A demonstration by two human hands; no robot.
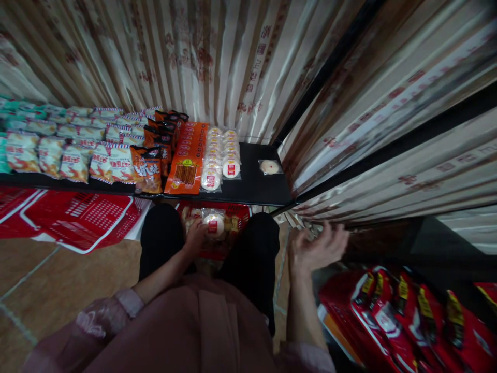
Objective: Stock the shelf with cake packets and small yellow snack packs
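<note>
My left hand is closed on the edge of a round white pastry in a clear wrapper with a red label. It holds the pastry over a red basket between my knees, where more wrapped pastries lie. My right hand is raised to the right of my knee, palm up, fingers spread and slightly blurred, with nothing in it. On the black shelf in front, similar wrapped pastries stand in two rows. One single wrapped pastry lies apart near the shelf's right end.
Left of the pastries are a flat orange snack packet, orange-and-black bags and rows of white snack bags. A red plastic bag hangs below the shelf. Red packets stand at right. Pleated curtains and black frame bars enclose the shelf.
</note>
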